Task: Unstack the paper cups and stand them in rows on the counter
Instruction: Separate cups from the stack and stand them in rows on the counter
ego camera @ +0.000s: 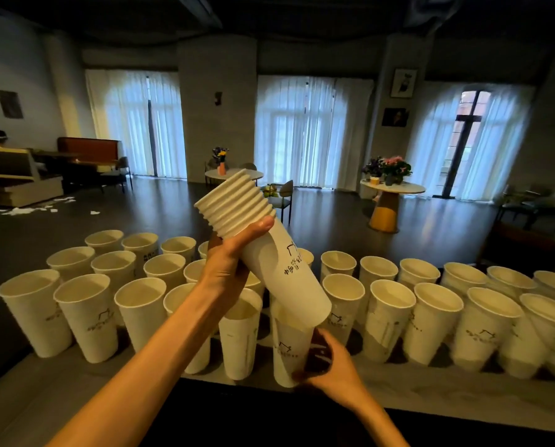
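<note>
My left hand (229, 258) grips a stack of white paper cups (260, 240), tilted with its ribbed bases pointing up and away and its open mouth down to the right. Below that mouth, my right hand (329, 361) holds a single cup (289, 350) by its lower part, upright on the counter (76, 391) in the front row. Several cups (86, 314) stand upright in rows across the counter, left and right of my hands.
The counter's near edge runs across the bottom, with a dark surface below it. Behind the cups lies an open dark floor with round tables (390, 188), chairs and flower pots. Cups at the far right (540, 330) stand close together.
</note>
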A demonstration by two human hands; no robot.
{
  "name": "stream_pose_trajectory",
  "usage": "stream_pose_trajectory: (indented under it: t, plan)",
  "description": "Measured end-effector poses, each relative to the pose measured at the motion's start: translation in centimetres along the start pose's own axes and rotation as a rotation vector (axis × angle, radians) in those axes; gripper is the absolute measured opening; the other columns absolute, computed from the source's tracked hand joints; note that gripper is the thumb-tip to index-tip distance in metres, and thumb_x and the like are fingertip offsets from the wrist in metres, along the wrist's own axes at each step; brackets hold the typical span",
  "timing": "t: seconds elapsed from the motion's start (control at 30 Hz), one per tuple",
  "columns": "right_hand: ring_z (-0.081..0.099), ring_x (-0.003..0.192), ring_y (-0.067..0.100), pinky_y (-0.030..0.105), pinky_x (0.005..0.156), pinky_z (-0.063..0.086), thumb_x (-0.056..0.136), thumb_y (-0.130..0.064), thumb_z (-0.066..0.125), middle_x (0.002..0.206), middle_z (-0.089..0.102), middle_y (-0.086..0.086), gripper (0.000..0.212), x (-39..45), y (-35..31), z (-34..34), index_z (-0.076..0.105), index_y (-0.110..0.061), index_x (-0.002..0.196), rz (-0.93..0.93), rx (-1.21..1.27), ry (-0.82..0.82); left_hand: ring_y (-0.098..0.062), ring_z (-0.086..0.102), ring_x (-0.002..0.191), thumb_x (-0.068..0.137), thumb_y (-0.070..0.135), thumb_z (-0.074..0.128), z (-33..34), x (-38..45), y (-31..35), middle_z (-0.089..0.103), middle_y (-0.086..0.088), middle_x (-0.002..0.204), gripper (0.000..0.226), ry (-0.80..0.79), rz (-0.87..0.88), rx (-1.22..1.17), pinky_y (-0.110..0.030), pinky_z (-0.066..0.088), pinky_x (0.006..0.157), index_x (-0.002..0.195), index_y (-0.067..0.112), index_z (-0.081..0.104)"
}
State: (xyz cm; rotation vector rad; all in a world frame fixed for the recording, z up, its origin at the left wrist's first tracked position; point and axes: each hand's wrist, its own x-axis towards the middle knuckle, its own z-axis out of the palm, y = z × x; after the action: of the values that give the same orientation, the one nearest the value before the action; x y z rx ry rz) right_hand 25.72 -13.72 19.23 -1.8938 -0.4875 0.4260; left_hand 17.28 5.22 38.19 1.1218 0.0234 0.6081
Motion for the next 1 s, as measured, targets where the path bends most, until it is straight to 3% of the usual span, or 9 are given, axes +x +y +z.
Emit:
stream_pose_trajectory:
  t: [0.1, 0.2, 0.33, 0.47, 0.57, 0.7, 0.8, 0.9, 1.0]
  plan:
    - [0.072, 0.09, 0.021, 0.045, 0.082, 0.059, 0.087, 0.0, 0.069, 0.093, 0.076, -0.003, 0.025, -1.4, 0.1, -3.1, 0.071, -0.017, 0.105, -0.021, 0.005, 0.152, -0.017, 0.07, 0.087, 0.046, 0.036, 0.085, 2.0, -0.3, -1.4, 0.074, 0.0, 0.091, 0.067, -0.132, -0.048, 0.033, -0.038, 0.06, 0.079, 0.108, 0.019, 0.065]
    - [0.059, 0.05, 0.019, 0.031, 0.05, 0.046, 0.095, -0.026, 0.061, 0.066, 0.07, 0.003, 0.022, -3.1, -2.0, -5.9, 0.074, -0.013, 0.107, 0.011, 0.246, 0.213, -0.017, 0.071, 0.086, 0.045, 0.037, 0.084, 4.9, -0.9, -3.7, 0.074, -0.003, 0.095, 0.072, -0.249, -0.114, 0.055, -0.034, 0.061, 0.074, 0.111, 0.017, 0.064]
    - [0.072, 0.093, 0.026, 0.042, 0.084, 0.057, 0.086, -0.054, 0.054, 0.108, 0.073, 0.015, 0.045, -5.2, -4.4, -8.7, 0.078, -0.019, 0.101, -0.043, 0.604, 0.031, -0.02, 0.071, 0.091, 0.045, 0.033, 0.087, 8.4, -1.7, -7.0, 0.075, -0.007, 0.101, 0.079, -0.335, -0.169, 0.109, -0.034, 0.059, 0.075, 0.117, 0.012, 0.064]
    - [0.073, 0.086, 0.027, 0.036, 0.069, 0.059, 0.049, -0.066, 0.086, 0.103, 0.073, 0.018, 0.082, -7.3, -4.4, -10.2, 0.07, -0.01, 0.107, -0.132, 0.526, -0.035, -0.027, 0.071, 0.094, 0.038, 0.039, 0.089, 9.9, -1.5, -8.7, 0.076, -0.008, 0.099, 0.078, -0.257, -0.203, 0.133, -0.044, 0.06, 0.084, 0.11, 0.016, 0.067]
    - [0.073, 0.083, 0.011, 0.021, 0.067, 0.056, 0.035, -0.052, 0.092, 0.092, 0.077, -0.001, 0.081, -7.9, -4.2, -10.9, 0.067, -0.013, 0.101, -0.149, 0.264, 0.02, -0.027, 0.072, 0.094, 0.035, 0.041, 0.09, 9.9, -1.1, -9.5, 0.077, -0.005, 0.098, 0.079, -0.224, -0.169, 0.2, -0.044, 0.06, 0.084, 0.107, 0.018, 0.068]
    - [0.066, 0.106, 0.007, 0.025, 0.081, 0.057, 0.045, -0.037, 0.097, 0.11, 0.072, -0.014, 0.08, -6.9, -3.3, -10.1, 0.063, -0.031, 0.117, -0.194, 0.067, 0.149, -0.019, 0.074, 0.089, 0.037, 0.035, 0.095, 9.3, -1.3, -9.5, 0.077, 0.0, 0.095, 0.077, -0.162, -0.077, 0.289, -0.032, 0.06, 0.072, 0.106, 0.019, 0.067]
    - [0.057, 0.116, 0.003, 0.031, 0.095, 0.053, 0.044, -0.052, 0.095, 0.125, 0.061, -0.019, 0.092, -5.8, -1.4, -8.7, 0.05, -0.047, 0.123, -0.141, -0.112, 0.281, -0.018, 0.071, 0.097, 0.036, 0.032, 0.097, 8.7, -0.4, -8.3, 0.074, -0.002, 0.105, 0.089, -0.062, -0.035, 0.223, -0.035, 0.06, 0.077, 0.117, 0.018, 0.063]
    - [0.045, 0.128, 0.006, 0.035, 0.108, 0.043, 0.047, -0.061, 0.09, 0.136, 0.05, -0.018, 0.102, -5.1, -0.1, -7.2, 0.042, -0.041, 0.135, -0.041, -0.202, 0.266, -0.019, 0.068, 0.102, 0.037, 0.039, 0.094, 7.9, 0.8, -6.3, 0.071, -0.004, 0.109, 0.09, 0.007, 0.003, 0.141, -0.041, 0.058, 0.087, 0.118, 0.019, 0.061]
    - [0.05, 0.127, 0.01, 0.028, 0.101, 0.044, 0.052, -0.049, 0.093, 0.139, 0.052, -0.01, 0.1, -4.3, 0.6, -6.0, 0.042, -0.03, 0.136, 0.02, -0.162, 0.242, -0.02, 0.067, 0.099, 0.048, 0.031, 0.095, 6.7, 1.8, -4.5, 0.07, -0.004, 0.104, 0.069, 0.011, -0.026, 0.047, -0.05, 0.057, 0.091, 0.109, 0.02, 0.064]
